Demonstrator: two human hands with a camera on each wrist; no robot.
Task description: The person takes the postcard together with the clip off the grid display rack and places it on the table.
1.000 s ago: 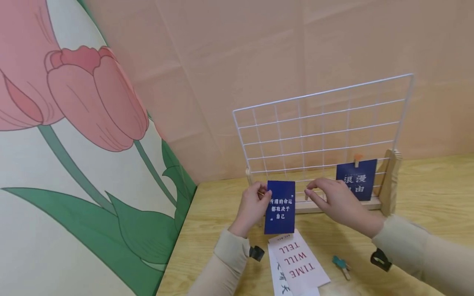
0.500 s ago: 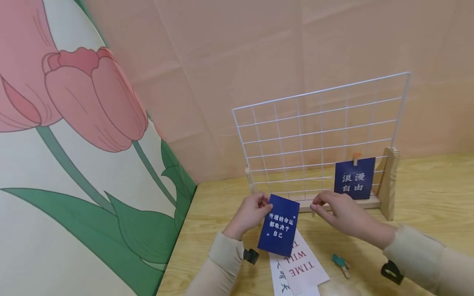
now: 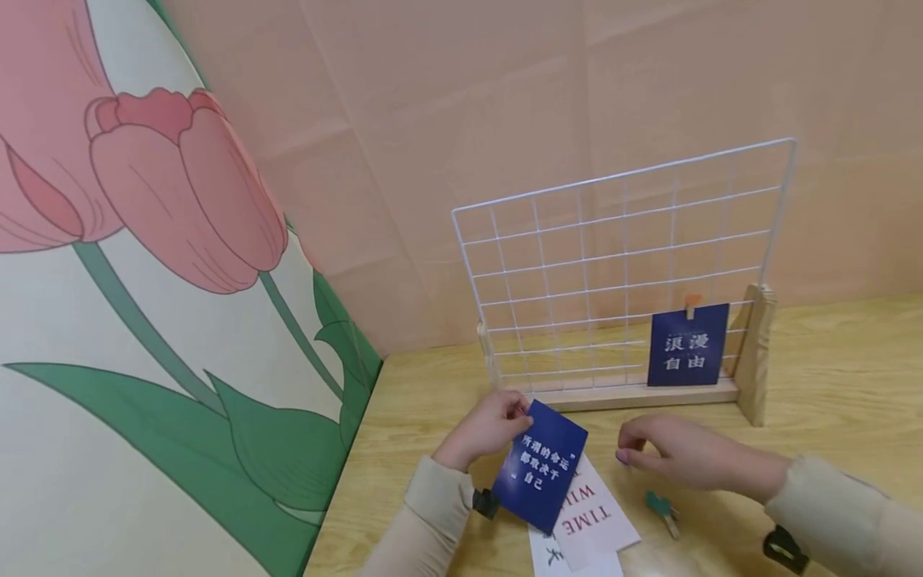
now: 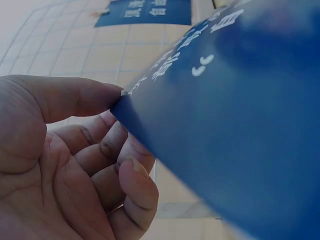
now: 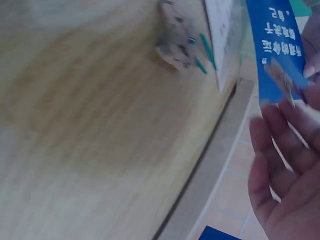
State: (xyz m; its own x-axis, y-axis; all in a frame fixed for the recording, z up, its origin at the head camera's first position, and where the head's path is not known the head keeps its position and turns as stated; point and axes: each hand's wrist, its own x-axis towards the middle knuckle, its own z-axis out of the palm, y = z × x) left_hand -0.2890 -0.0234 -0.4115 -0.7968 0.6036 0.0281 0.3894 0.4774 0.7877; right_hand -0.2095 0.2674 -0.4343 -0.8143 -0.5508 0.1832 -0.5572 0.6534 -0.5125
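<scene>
My left hand (image 3: 490,429) pinches a dark blue card (image 3: 541,473) with white Chinese lettering by its upper left edge. The card tilts over the paper cards in front of the wire grid. In the left wrist view, thumb and fingers grip one corner of it. To the right, my right hand (image 3: 692,453) is above the table, apart from the card. The right wrist view shows a small wooden clothespin (image 5: 281,80), blurred, pinched between thumb and fingertips; the fingers hide it in the head view.
A white wire grid (image 3: 577,260) stands in a wooden base (image 3: 627,395). An orange-topped clothespin (image 3: 691,306) holds another blue card (image 3: 688,349) on it. Below lie a pink card (image 3: 594,521), a white card (image 3: 541,553) and teal-topped clothespins (image 3: 662,513). A tulip panel (image 3: 180,320) borders the left.
My left hand has lowered with the blue card, away from the grid, and the card has tilted further. My right hand has moved down and slightly right.
</scene>
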